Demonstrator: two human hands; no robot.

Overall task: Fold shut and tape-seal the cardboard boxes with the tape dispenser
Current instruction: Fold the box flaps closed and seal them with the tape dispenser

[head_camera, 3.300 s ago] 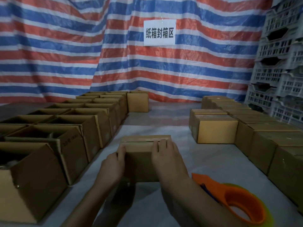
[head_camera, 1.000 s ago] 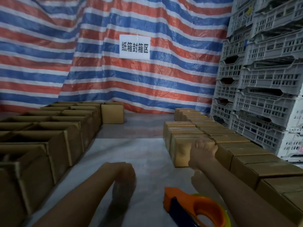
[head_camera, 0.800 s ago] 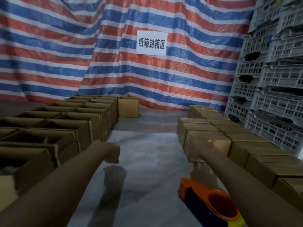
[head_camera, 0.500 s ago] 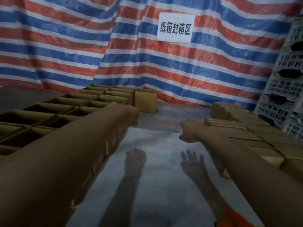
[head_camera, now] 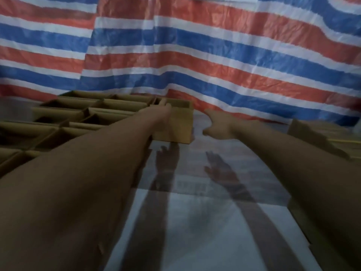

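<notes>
A small open cardboard box [head_camera: 180, 127] stands alone at the far end of the floor, beside the left rows. Both my arms are stretched out toward it. My left hand [head_camera: 163, 116] lies against the box's left wall near the rim, its fingers blurred but seemingly straight. My right hand [head_camera: 218, 124] hovers just right of the box with spread fingers, holding nothing and apart from the cardboard. The tape dispenser is out of view.
Rows of open cardboard boxes [head_camera: 78, 116] fill the left side. Closed boxes [head_camera: 314, 135] line the right edge. A pale floor sheet [head_camera: 195, 222] runs between them, with my arms' shadows on it. A red, white and blue striped tarp [head_camera: 214, 55] hangs behind.
I have set the closed box among those on the right and leaned forward. Both hands moved from there to the far open box. The orange tape dispenser dropped out of view.
</notes>
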